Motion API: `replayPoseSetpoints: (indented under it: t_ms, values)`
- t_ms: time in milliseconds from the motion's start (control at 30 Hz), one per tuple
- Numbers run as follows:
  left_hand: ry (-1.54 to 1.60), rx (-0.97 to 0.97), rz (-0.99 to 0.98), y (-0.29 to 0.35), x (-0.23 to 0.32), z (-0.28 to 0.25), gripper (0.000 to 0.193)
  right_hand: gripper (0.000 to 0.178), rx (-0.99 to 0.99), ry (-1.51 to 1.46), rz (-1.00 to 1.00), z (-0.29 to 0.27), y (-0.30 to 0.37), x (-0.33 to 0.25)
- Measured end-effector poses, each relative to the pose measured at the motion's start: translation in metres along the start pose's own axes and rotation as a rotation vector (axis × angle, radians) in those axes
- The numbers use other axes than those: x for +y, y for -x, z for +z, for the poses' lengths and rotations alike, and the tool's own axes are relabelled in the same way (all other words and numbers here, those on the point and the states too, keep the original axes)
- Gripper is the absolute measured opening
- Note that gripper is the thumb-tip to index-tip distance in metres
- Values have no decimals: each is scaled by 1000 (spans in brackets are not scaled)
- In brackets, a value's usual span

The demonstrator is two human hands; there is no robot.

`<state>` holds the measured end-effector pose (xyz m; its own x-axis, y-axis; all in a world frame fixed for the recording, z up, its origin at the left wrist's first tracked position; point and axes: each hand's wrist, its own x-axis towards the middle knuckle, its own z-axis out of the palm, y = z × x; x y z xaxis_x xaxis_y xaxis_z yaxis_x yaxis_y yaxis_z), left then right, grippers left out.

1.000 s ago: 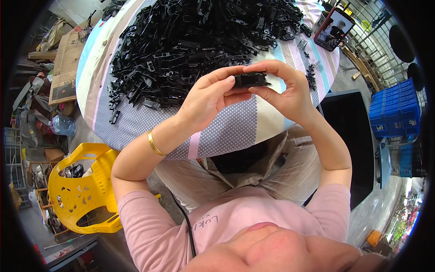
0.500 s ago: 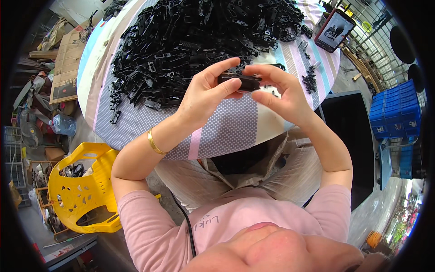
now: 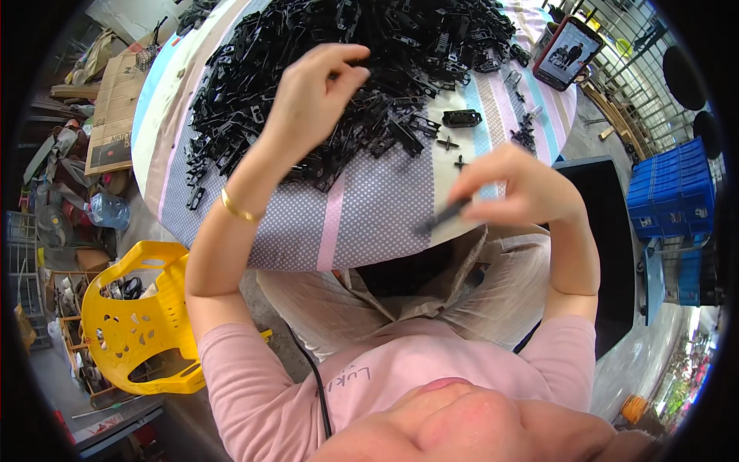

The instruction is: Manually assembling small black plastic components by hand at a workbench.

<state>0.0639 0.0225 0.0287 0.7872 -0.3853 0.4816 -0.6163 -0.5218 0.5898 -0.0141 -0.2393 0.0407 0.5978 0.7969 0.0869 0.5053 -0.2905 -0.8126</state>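
Note:
My left hand (image 3: 319, 92) is over the near side of a large heap of black plastic parts (image 3: 254, 85). Its thumb and forefinger point right with a gap between them, and I see nothing held there. Lower and to the right, my right hand (image 3: 516, 185) grips a long black plastic part (image 3: 442, 219) by one end. The part is smeared by motion and slants down to the left above the table's near edge. Beyond that hand, a single black oblong part (image 3: 462, 118) lies on the cloth, with a small cross-shaped black piece (image 3: 448, 144) nearer me.
The round table wears a striped and dotted cloth (image 3: 377, 223). A small cluster of black bits (image 3: 524, 135) lies at the right, below a propped phone (image 3: 568, 52). A black bin (image 3: 593, 200) and a blue crate (image 3: 671, 189) stand right; a yellow plastic chair (image 3: 127, 327) stands left.
My hands have come apart. The left has moved up and left over the heap; the right has come down toward me with the black part. The oblong part on the cloth now shows.

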Motion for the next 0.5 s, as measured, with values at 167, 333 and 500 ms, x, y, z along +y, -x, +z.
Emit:
replayPoseSetpoints:
  t_ms: [167, 333, 500]
  values:
    - [-742, 8, 277, -35, -54, -8, 24, 18, -290, 36, 38, 16, -14, -5]
    - [-946, -124, 255, -46, -53, -1, 5, 11, 470, 254, 61, -2, -20, 32]
    - [-725, 153, 210, -11, -14, 2, 10, 17, 648, 684, -7, -18, -31, 66]
